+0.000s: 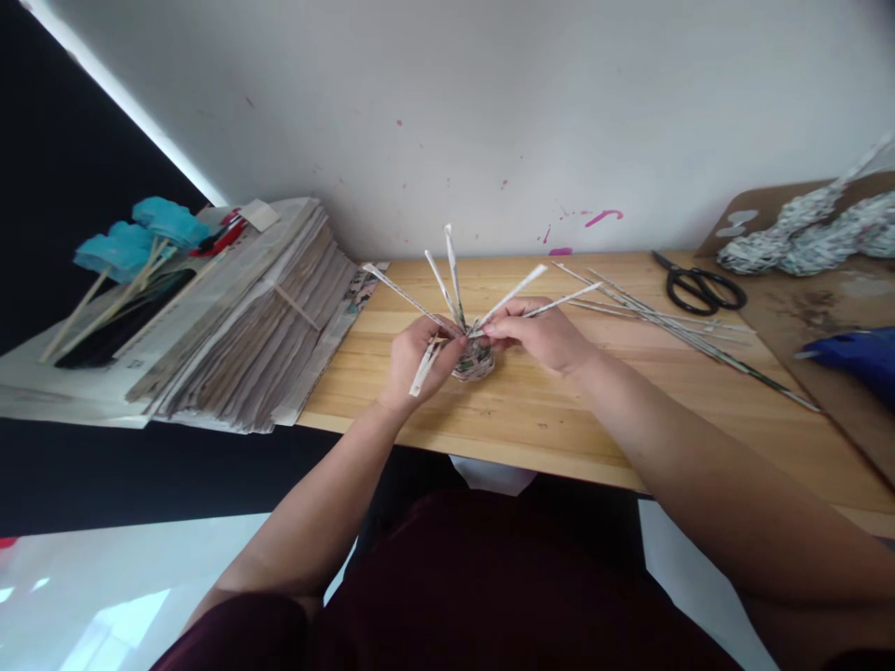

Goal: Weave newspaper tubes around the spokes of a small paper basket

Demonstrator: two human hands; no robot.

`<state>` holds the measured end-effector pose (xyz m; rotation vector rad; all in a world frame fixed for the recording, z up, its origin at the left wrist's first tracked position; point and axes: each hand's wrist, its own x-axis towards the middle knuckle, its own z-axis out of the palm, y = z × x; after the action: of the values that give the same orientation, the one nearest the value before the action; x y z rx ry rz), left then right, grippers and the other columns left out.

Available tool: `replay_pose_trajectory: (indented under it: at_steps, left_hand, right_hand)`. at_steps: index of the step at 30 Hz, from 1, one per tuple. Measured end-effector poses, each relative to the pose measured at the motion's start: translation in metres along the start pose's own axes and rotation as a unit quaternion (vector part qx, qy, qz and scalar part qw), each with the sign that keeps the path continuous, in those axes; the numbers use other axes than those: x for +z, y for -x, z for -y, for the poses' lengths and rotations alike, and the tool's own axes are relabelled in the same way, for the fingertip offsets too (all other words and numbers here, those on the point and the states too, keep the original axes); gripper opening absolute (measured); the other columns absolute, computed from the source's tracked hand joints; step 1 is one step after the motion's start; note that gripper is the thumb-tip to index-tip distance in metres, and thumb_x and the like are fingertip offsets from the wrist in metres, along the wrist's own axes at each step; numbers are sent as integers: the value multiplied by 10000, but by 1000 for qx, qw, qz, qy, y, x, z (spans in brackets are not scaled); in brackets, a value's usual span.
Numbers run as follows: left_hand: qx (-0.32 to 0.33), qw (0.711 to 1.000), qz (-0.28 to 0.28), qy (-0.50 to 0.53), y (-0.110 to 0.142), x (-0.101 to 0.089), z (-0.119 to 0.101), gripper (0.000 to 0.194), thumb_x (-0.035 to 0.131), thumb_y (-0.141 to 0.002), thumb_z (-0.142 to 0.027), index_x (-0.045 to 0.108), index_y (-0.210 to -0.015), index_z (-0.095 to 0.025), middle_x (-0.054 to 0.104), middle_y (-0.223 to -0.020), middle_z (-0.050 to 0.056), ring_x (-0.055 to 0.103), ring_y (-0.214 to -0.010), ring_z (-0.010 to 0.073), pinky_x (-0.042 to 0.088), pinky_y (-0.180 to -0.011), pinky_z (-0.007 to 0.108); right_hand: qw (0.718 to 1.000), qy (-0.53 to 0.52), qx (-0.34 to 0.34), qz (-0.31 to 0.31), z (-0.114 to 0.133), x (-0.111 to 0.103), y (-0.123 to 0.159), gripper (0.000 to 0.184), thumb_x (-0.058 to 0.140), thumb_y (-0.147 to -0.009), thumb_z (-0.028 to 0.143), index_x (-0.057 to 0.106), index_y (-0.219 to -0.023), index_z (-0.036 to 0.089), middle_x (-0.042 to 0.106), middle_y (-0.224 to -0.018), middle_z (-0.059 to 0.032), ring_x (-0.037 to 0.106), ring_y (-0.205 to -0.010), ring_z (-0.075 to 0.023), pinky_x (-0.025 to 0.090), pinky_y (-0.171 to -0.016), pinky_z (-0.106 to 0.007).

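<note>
A small basket woven from rolled newspaper point(475, 363) rests on the wooden table, between my two hands. Several paper tubes point(454, 280) fan up and outward from its rim. My left hand point(423, 359) is closed at the basket's left side, with its thumb and fingers at the rim where the tubes meet. At the right side of the rim, my right hand point(535, 335) pinches a paper strip between thumb and fingers. One tube passes over the left hand, and another sticks out past the right hand. The fingers cover part of the weave.
Loose paper tubes point(671, 326) and black-handled scissors point(699, 287) lie to the right. Beyond are a brown board point(804, 308), twisted paper bundles point(790, 233) and a blue object point(860, 359). A tall newspaper stack point(258, 317) carrying blue flowers on sticks point(140, 238) stands left. The wall point(489, 121) borders the back.
</note>
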<state>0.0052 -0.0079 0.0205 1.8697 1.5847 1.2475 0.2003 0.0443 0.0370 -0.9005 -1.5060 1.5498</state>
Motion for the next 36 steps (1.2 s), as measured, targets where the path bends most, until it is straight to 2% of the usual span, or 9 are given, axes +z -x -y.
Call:
replay_pose_trajectory:
  at_steps: [4,11,19,23,26,28,30,32,36]
  left_hand:
    - [8,1000,17,-10,-3,-5,1,52,717,-832,-244,733,-844,-196,752,-788,11,694,-720,157,523,-666,257]
    - [1,998,13,-60,-4,-6,-8,43,682,-789,-158,695,-777,-197,738,-702,-8,671,-616,142,495,-609,238]
    - [86,988,-22,-128,5,4,-10,112,658,-893,-244,756,-877,-193,776,-811,40,722,-725,167,513,-685,249]
    - [153,977,-21,-146,9,4,-10,125,626,-905,-204,740,-868,-166,764,-854,84,716,-788,191,529,-731,279]
    - [147,974,-33,-168,9,4,-11,111,671,-871,-218,709,-786,-157,731,-791,81,688,-740,198,510,-680,287]
    - [124,981,-35,-142,7,4,-9,131,676,-864,-210,704,-747,-159,727,-777,75,689,-736,200,508,-669,288]
    - [96,991,-25,-85,3,3,-5,117,665,-864,-176,726,-764,-166,743,-804,66,706,-768,203,521,-688,289]
    - [77,997,-8,-26,0,2,0,93,677,-863,-166,753,-810,-178,763,-847,55,722,-811,204,541,-728,296]
    - [100,995,6,18,-4,0,6,62,718,-873,-194,775,-849,-197,782,-898,48,730,-884,209,561,-817,322]
  right_hand:
    - [999,-29,32,2,2,1,1,118,786,-647,270,706,-604,195,738,-689,-44,684,-697,-176,528,-602,-273]
    - [999,-26,20,44,5,4,4,167,836,-655,284,711,-594,192,737,-706,-29,657,-679,-152,553,-654,-290]
    - [998,-38,29,38,9,7,8,235,866,-697,409,773,-722,195,742,-741,-33,675,-724,-150,542,-642,-251]
    - [999,18,-29,43,5,12,10,293,809,-781,484,777,-790,193,714,-734,-22,620,-683,-140,513,-648,-279]
    - [989,99,-103,41,5,15,13,280,726,-869,460,768,-799,193,692,-766,-21,614,-714,-147,492,-677,-296]
    - [977,152,-140,48,5,16,15,236,705,-891,405,759,-799,195,685,-817,-24,623,-745,-149,491,-706,-302]
    - [967,189,-164,54,6,14,16,132,711,-874,311,743,-823,193,684,-865,-23,628,-748,-142,493,-720,-300]
    - [959,218,-179,28,5,11,15,51,730,-825,217,714,-864,189,686,-889,-18,617,-719,-129,490,-706,-292]
    - [947,257,-190,-13,-2,8,11,177,799,-788,222,691,-925,195,678,-860,-5,595,-685,-128,472,-661,-279]
